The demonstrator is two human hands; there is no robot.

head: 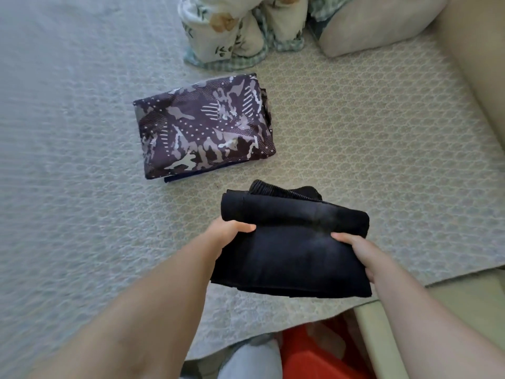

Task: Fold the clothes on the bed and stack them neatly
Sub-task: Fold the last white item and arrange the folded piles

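Open quilted bedspread [82, 132] stretches left of a folded camouflage-print garment [203, 127]. Rolled floral bedding [232, 28] and a beige pillow [377, 23] block the far edge, while a padded bed frame [478, 91] walls off the right side.

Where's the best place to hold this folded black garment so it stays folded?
Hold the folded black garment at its two short sides, as the left hand and right hand do now, thumbs on top, fingers beneath. Its layers lie stacked flat, so support from below likely keeps them together.
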